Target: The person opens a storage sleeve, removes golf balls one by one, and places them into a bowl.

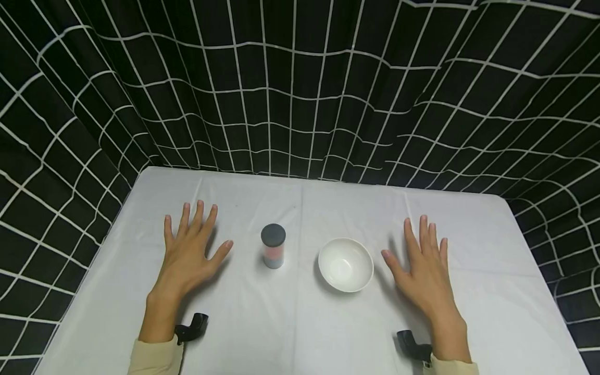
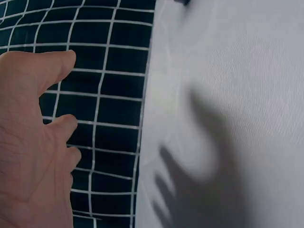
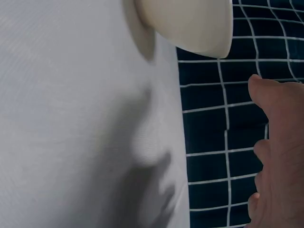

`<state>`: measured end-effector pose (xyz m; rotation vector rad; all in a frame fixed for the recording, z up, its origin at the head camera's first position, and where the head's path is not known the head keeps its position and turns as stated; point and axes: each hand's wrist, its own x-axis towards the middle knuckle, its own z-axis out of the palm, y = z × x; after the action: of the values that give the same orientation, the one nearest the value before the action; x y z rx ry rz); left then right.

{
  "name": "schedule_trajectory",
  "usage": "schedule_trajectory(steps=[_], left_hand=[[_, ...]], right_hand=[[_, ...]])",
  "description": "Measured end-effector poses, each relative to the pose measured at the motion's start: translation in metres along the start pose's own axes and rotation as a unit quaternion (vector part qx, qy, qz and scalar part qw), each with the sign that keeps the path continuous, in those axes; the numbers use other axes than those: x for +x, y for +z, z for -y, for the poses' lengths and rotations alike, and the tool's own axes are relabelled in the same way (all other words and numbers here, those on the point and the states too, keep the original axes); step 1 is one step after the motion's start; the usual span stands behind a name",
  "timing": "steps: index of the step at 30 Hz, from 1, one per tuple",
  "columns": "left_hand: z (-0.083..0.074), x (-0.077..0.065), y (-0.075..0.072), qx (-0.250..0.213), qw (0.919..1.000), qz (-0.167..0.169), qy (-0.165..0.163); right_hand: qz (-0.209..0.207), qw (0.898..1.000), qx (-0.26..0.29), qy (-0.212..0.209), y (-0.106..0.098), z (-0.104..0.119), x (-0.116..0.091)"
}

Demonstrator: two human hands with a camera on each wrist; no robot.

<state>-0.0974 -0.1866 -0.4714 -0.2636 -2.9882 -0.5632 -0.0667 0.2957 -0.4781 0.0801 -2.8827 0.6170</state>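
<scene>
My left hand (image 1: 187, 260) is spread above the white table with its fingers straight, holding nothing. Right of it stands an upright cylindrical container (image 1: 273, 246) with a dark grey lid and a pinkish band showing through its side. A white bowl (image 1: 346, 264) sits upright between that container and my right hand (image 1: 425, 273), and nothing visible lies in it. The right hand is also spread, its thumb pointing toward the bowl without touching it. In the right wrist view, the bowl (image 3: 194, 23) appears at the top, apart from the thumb.
A white cloth covers the table (image 1: 262, 323). Dark curtains (image 1: 281, 104) with a white grid hang along its back and sides. A black wrist mount (image 1: 192, 328) sticks out beside the left wrist, and another black mount (image 1: 412, 345) beside the right.
</scene>
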Motion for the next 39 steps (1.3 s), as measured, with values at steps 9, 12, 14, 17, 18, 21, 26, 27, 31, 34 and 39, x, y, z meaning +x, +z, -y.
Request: schedule_trajectory(steps=[9,12,14,17,18,21,26,27,31,34,39], left_hand=[[-0.014,0.000,0.007,-0.032,0.9980,0.044,0.034],[-0.021,0.000,0.009,-0.066,0.9950,0.055,0.052],[-0.026,0.001,0.011,-0.102,0.9908,0.061,0.065],[-0.034,0.003,0.015,-0.184,0.9775,0.076,0.069],[-0.036,0.003,0.016,-0.208,0.9724,0.082,0.067],[-0.043,0.006,0.023,-0.251,0.9615,0.090,0.064],[-0.049,0.014,0.038,-0.259,0.9583,0.097,0.073],[-0.049,0.015,0.041,-0.275,0.9531,0.103,0.074],[-0.048,0.018,0.050,-0.369,0.9167,0.136,0.070],[-0.046,0.020,0.057,-0.408,0.8975,0.150,0.074],[-0.047,0.021,0.061,-0.436,0.8853,0.141,0.078]], right_hand=[[0.006,1.000,0.015,-0.009,-0.002,0.005,-0.001],[-0.002,0.999,0.028,-0.019,-0.003,0.010,-0.001],[-0.010,0.999,0.043,-0.025,-0.003,0.013,-0.001],[-0.018,0.996,0.081,-0.031,-0.003,0.019,0.001],[-0.016,0.994,0.099,-0.032,-0.002,0.021,0.002],[-0.007,0.988,0.148,-0.033,0.000,0.029,0.007],[0.010,0.983,0.178,-0.033,0.002,0.040,0.009],[0.014,0.983,0.181,-0.034,0.001,0.043,0.009],[0.041,0.979,0.195,-0.044,0.000,0.056,0.012],[0.065,0.973,0.213,-0.062,-0.003,0.067,0.016],[0.088,0.963,0.238,-0.087,-0.006,0.086,0.022]])
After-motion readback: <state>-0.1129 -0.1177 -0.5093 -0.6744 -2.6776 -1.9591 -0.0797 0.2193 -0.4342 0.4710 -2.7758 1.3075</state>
